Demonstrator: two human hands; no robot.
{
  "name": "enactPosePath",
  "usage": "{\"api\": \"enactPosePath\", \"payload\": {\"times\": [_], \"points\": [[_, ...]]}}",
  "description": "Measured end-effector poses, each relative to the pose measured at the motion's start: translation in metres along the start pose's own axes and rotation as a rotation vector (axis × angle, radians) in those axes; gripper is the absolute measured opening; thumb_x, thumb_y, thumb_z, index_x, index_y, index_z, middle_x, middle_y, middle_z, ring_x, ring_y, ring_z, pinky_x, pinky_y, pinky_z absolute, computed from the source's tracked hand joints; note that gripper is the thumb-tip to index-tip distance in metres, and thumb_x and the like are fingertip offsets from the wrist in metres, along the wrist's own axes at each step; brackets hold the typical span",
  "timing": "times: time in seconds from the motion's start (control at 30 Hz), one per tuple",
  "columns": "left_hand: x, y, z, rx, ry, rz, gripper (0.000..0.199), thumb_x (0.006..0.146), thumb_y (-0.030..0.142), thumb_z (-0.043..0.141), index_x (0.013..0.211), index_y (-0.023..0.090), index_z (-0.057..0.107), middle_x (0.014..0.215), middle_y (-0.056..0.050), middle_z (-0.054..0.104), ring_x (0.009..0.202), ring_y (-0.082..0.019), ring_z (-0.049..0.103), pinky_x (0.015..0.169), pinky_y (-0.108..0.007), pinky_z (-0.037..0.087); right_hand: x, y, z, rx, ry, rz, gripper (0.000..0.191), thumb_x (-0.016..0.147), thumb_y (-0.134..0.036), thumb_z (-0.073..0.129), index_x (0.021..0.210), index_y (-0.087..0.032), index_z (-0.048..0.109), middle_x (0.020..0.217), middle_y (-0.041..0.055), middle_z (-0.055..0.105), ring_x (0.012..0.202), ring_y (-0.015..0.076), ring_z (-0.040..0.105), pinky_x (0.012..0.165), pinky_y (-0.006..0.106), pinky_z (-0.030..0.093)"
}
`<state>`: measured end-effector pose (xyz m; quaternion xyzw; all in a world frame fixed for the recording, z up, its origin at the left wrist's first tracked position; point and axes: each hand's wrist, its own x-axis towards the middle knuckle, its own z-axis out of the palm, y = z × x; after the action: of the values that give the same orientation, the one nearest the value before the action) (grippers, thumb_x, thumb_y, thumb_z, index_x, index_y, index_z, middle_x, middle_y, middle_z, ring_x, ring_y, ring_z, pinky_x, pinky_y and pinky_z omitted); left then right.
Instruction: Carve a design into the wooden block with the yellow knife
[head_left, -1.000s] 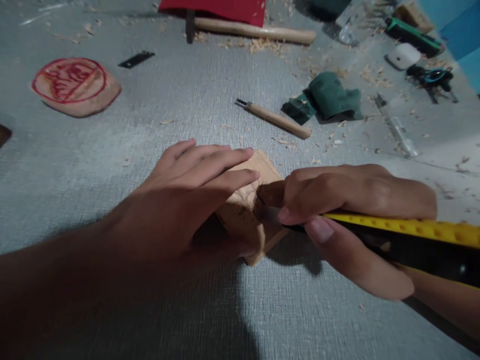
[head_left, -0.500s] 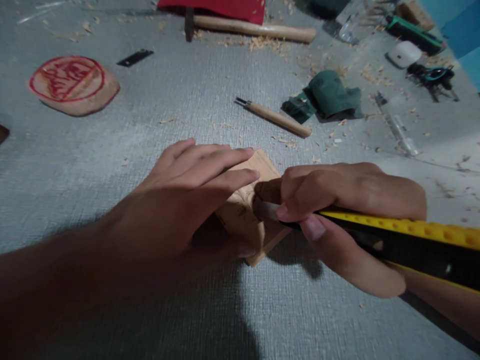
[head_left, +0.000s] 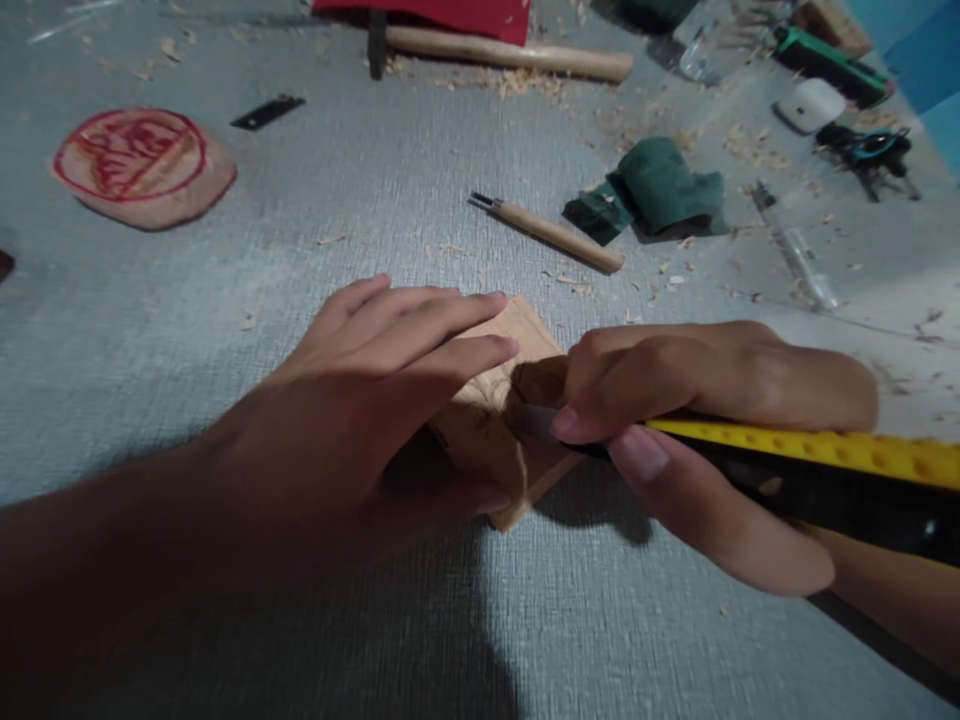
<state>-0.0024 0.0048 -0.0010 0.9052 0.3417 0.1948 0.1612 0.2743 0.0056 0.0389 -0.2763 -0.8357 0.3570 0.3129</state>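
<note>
A small flat wooden block [head_left: 517, 325] with dark drawn lines lies on the table, turned cornerwise. My left hand [head_left: 382, 380] grips it from the left, fingers stretched across its top and far side, thumb by its near edge. From the right, my right hand [head_left: 697, 410] is closed around a yellow and black utility knife [head_left: 810, 455], thumb and forefinger close to the blade. The blade [head_left: 536, 420] meets the block's face near its middle; its very tip is hard to make out in the shadow. Part of the block is hidden under my left fingers.
Beyond my hands lie a wooden-handled carving gouge [head_left: 555, 235] and crumpled green sandpaper [head_left: 664, 185]. Further back are a hammer [head_left: 510, 55], a loose blade piece [head_left: 268, 112] and a wood slice with red drawing [head_left: 142, 165]. Keys [head_left: 866, 150] and a white case [head_left: 810, 105] sit right, among shavings.
My right hand and the utility knife have shifted slightly to the right, the knife handle tilting a little. My left hand and the block stay nearly in place.
</note>
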Motion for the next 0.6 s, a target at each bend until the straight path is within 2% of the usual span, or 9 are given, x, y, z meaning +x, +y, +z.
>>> {"api": "enactPosePath", "payload": {"times": [0.17,0.33,0.47,0.6], "points": [[0.002,0.001,0.0,0.008,-0.022,-0.013,0.069,0.099,0.072,0.067,0.156,0.037,0.05,0.178,-0.002,0.049,0.161,-0.038,0.052,0.135,-0.067,0.036,0.003,0.002,0.005,-0.082,0.033,0.011,0.023,0.094,-0.004,0.061,0.107,-0.021,0.07,0.084,0.002,0.075,0.075,0.0122,0.074,0.071,0.024,0.066],[0.002,0.0,0.001,0.005,-0.003,-0.011,0.071,0.097,0.071,0.07,0.155,0.034,0.053,0.177,-0.003,0.051,0.159,-0.041,0.054,0.134,-0.067,0.037,0.0,0.004,0.011,-0.069,0.054,-0.079,0.026,0.093,-0.001,0.061,0.108,-0.021,0.07,0.085,0.0037,0.073,0.076,0.0139,0.072,0.076,0.027,0.066],[0.001,-0.001,0.001,0.008,-0.003,-0.022,0.072,0.097,0.073,0.07,0.156,0.037,0.052,0.178,-0.002,0.05,0.16,-0.04,0.054,0.136,-0.068,0.036,0.0,0.003,0.01,-0.06,0.07,-0.009,0.022,0.094,-0.005,0.061,0.105,-0.022,0.069,0.085,0.0024,0.074,0.075,0.014,0.073,0.074,0.028,0.066],[0.0,-0.001,0.0,0.014,-0.031,-0.033,0.073,0.096,0.071,0.073,0.157,0.039,0.049,0.18,-0.001,0.046,0.162,-0.039,0.051,0.138,-0.07,0.034,0.0,0.001,0.007,-0.031,0.031,0.004,0.02,0.094,-0.003,0.059,0.101,-0.02,0.069,0.083,0.0018,0.073,0.075,0.0124,0.072,0.074,0.027,0.065]]}}
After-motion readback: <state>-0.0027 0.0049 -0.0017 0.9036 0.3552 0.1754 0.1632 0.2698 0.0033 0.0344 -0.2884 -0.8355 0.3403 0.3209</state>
